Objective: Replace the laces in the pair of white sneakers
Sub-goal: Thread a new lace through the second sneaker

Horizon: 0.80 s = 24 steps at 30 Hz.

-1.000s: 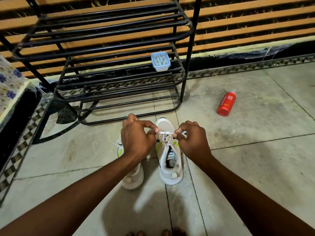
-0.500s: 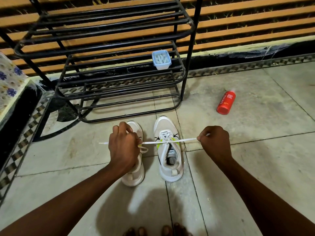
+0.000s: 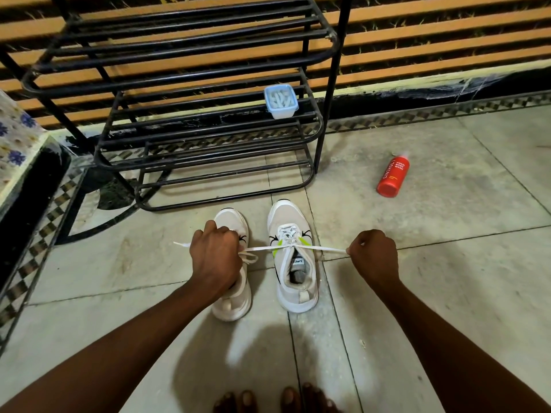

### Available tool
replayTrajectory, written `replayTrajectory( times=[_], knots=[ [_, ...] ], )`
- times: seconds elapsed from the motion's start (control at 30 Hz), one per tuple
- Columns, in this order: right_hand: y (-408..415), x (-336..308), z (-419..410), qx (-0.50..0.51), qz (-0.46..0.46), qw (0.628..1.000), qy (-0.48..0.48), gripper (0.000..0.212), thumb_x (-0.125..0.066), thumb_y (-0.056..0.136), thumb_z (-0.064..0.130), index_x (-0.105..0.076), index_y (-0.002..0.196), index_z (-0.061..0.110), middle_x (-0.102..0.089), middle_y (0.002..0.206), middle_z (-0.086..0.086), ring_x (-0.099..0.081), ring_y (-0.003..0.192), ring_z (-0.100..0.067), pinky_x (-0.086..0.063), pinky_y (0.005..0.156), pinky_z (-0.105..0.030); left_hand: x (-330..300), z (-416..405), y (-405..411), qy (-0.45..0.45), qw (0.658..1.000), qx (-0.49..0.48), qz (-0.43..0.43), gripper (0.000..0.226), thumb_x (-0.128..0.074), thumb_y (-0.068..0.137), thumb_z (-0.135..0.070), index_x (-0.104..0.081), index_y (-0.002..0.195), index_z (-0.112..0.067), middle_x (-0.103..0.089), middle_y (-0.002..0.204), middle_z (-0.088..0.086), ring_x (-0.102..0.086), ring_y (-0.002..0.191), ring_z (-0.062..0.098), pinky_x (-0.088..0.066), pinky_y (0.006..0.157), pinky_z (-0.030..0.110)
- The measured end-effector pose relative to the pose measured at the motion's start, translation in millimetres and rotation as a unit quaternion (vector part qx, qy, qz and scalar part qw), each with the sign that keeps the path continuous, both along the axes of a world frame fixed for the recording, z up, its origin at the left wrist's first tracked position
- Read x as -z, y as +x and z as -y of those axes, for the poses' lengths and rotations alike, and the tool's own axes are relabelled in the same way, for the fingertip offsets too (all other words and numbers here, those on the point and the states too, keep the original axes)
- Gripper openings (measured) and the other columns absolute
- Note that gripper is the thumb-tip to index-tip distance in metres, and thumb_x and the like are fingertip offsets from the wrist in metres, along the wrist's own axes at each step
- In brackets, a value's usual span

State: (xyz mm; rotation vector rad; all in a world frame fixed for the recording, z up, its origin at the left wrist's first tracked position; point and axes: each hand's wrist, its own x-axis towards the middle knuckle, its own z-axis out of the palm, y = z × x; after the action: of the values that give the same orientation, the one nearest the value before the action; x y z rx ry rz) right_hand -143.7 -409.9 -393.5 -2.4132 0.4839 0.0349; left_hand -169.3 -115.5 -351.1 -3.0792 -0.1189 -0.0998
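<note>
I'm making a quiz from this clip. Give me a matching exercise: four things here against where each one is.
Things:
1. red bottle
2. blue-lidded box
3. lace
4. left sneaker

Places:
A. on a shelf of the black rack
B. pulled taut between both hands
C. lying on the floor, right of the rack
D. partly under the left hand

Pairs: 1-C, 2-A, 3-B, 4-D. The right hand holds the lace's other end.

Head camera looks forward and down, close above the floor.
</note>
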Motion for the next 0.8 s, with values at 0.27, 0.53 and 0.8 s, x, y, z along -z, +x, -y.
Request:
replayTrajectory(
  times=[0.27, 0.53, 0.8],
  knots=[
    [-3, 8, 1, 0.021, -0.005, 0.999, 0.029, 0.018, -0.055, 0.08, 0.015, -0.07, 0.07, 0.015, -0.066, 0.067, -0.002, -0.063, 0.069, -0.025, -0.055, 0.067, -0.037, 0, 0, 1, 0.02, 0.999, -0.018, -0.029, 0.005, -0.074, 0.082, -0.024, -0.074, 0.079, -0.021, -0.067, 0.074, -0.001, -0.056, 0.097, 0.025, -0.039, 0.074, 0.037],
    [-7, 13, 2, 0.015, -0.003, 0.999, 0.037, 0.02, -0.056, 0.082, 0.015, -0.074, 0.074, 0.016, -0.071, 0.073, -0.002, -0.065, 0.075, -0.024, -0.056, 0.072, -0.036, -1, -1, 0, 0.033, 0.999, -0.004, -0.026, 0.003, -0.078, 0.076, -0.022, -0.076, 0.079, -0.022, -0.066, 0.073, -0.003, -0.057, 0.096, 0.025, -0.038, 0.073, 0.036],
    [-8, 17, 1, 0.002, -0.004, 0.999, 0.032, 0.021, -0.054, 0.082, 0.016, -0.072, 0.072, 0.018, -0.071, 0.073, 0.001, -0.067, 0.076, -0.024, -0.058, 0.073, -0.039, -1, -3, 0, 0.04, 0.999, -0.005, -0.023, 0.007, -0.082, 0.07, -0.022, -0.075, 0.071, -0.022, -0.063, 0.064, -0.002, -0.058, 0.088, 0.025, -0.038, 0.068, 0.035]
  ],
)
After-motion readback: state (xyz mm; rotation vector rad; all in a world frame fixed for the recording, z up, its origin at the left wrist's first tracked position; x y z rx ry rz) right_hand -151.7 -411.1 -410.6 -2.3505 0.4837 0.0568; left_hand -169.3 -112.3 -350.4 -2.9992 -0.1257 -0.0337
